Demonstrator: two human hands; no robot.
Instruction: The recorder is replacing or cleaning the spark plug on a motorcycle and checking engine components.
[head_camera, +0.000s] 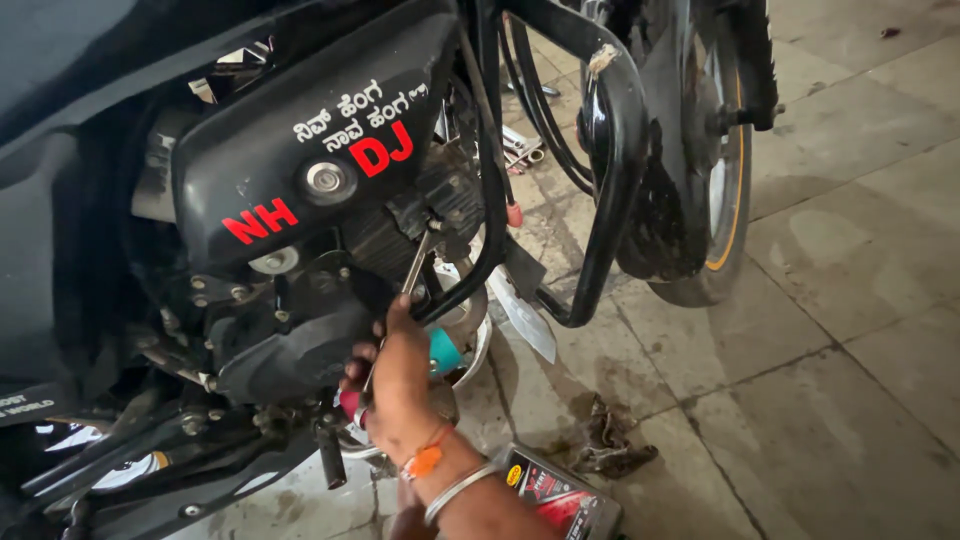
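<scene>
1 hand (395, 375) in view, reaching up from the lower edge of the picture, forearm angled up and to the left. Fingers curled closed in a grip, thumb extended upward. Wrist carries 1 orange thread band and 1 metal bangle. Which hand it is cannot be told. No second hand visible.

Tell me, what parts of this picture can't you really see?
All in the head view:
- The tool tip: lost among dark engine parts.
- The hand: its fingers curl away, so the grip on the red handle is hidden.
- The other hand: not in view.
- The oil bottle: cut off by the bottom edge.
- The front wheel: its top is cut off by the upper edge.
- The rag: too crumpled to identify.
</scene>
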